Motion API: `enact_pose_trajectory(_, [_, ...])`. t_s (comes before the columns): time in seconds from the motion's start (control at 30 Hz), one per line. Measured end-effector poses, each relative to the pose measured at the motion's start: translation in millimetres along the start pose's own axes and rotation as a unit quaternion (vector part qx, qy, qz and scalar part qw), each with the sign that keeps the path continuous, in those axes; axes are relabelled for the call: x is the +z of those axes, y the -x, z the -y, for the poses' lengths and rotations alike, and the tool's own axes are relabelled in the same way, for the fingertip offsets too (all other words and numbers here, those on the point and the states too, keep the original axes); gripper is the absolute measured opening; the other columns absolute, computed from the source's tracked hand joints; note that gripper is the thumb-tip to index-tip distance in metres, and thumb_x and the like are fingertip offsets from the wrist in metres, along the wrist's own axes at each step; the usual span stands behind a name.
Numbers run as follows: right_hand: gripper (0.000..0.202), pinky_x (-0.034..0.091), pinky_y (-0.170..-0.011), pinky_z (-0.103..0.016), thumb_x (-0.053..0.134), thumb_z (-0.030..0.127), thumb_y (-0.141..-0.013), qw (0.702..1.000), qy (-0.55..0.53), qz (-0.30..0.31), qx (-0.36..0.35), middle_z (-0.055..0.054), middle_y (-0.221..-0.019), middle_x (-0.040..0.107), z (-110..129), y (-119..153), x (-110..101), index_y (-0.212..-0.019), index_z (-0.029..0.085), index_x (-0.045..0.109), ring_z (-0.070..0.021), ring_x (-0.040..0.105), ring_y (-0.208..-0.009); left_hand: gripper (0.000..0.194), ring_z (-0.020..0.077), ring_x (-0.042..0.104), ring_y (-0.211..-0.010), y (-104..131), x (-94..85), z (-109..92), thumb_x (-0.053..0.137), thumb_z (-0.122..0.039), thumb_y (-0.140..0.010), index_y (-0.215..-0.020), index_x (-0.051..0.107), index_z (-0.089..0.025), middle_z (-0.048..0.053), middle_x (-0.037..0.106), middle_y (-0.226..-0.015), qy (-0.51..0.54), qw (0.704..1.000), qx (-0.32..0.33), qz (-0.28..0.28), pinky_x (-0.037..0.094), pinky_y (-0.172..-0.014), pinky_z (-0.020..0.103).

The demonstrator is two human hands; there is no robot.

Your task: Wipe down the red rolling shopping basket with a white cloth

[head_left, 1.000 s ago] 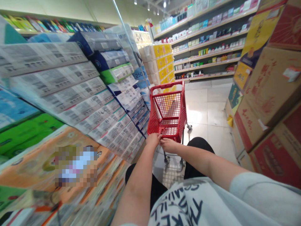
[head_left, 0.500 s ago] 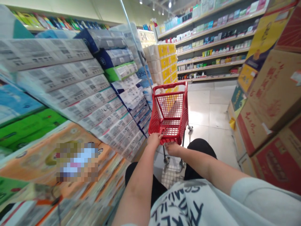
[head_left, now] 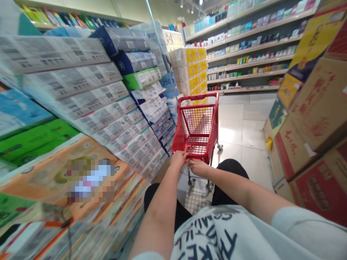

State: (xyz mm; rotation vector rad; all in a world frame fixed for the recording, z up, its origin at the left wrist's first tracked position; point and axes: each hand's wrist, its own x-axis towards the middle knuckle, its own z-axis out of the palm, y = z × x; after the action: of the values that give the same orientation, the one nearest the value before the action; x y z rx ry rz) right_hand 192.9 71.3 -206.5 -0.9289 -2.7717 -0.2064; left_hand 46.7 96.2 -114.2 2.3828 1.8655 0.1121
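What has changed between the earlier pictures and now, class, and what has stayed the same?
The right hand, lower beneath the near edge of the red cart half a second ago, has come up beside the left hand. The whole scene has slid rightward in the picture. The left hand stayed at the cart's near edge.

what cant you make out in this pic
Head view: whether the right grip touches the red cart; the grip itself hides the contact.
Head view: the print under the mosaic patch on the orange pack.
Head view: labels on the back shelves, too small.
Head view: fine print on the stacked white packs, blurred.
Head view: the rest of the red-and-brown carton, cut off by the right edge.
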Motion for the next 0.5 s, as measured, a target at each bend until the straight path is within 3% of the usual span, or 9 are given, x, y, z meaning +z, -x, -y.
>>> enact_pose_trajectory(0.1, [0.023,0.043,-0.096,-0.034,0.047,0.011,-0.089,1.0,0.017,-0.012,-0.018,-0.009,-0.097,0.068,-6.5,6.8,-0.2,-0.088,0.014,0.07,-0.0211,0.053,-0.111,0.036,0.0185,0.065,-0.093,-1.2,0.1,1.7,0.041,-0.043,-0.094,-0.098,0.073,-0.027,0.007,0.072,-0.098,0.005,1.0,-0.003,0.005,0.044,-0.082,0.026])
enact_pose_trajectory(0.23, [0.018,0.046,-0.091,-0.032,0.054,0.009,-0.084,0.999,0.031,-0.008,-0.027,-0.008,-0.085,0.069,-7.4,19.2,0.3,-0.077,0.013,0.07,-0.0193,0.059,-0.097,0.037,0.0191,0.064,-0.096,-0.3,-0.5,1.1,0.04,-0.043,-0.095,-0.099,0.073,-0.027,0.007,0.072,-0.101,0.009,1.0,-0.005,0.002,0.044,-0.084,0.027])
enact_pose_trajectory(0.43, [0.029,0.042,-0.097,-0.037,0.04,0.01,-0.093,0.998,0.037,-0.047,-0.027,-0.011,-0.107,0.066,-7.7,7.0,-10.7,-0.097,0.011,0.069,-0.0223,0.049,-0.117,0.037,0.018,0.063,-0.097,-0.5,-1.7,0.7,0.041,-0.043,-0.094,-0.099,0.073,-0.026,0.006,0.072,-0.102,0.013,1.0,-0.006,0.006,0.043,-0.084,0.025])
enact_pose_trajectory(0.5, [0.03,0.044,-0.094,-0.037,0.04,0.008,-0.092,0.998,0.032,-0.051,-0.023,-0.011,-0.101,0.067,-7.4,8.4,-10.6,-0.093,0.012,0.07,-0.0214,0.052,-0.112,0.036,0.0179,0.063,-0.097,0.2,-1.1,1.0,0.042,-0.042,-0.094,-0.099,0.073,-0.026,0.006,0.072,-0.102,0.013,1.0,-0.002,0.0,0.043,-0.085,0.025])
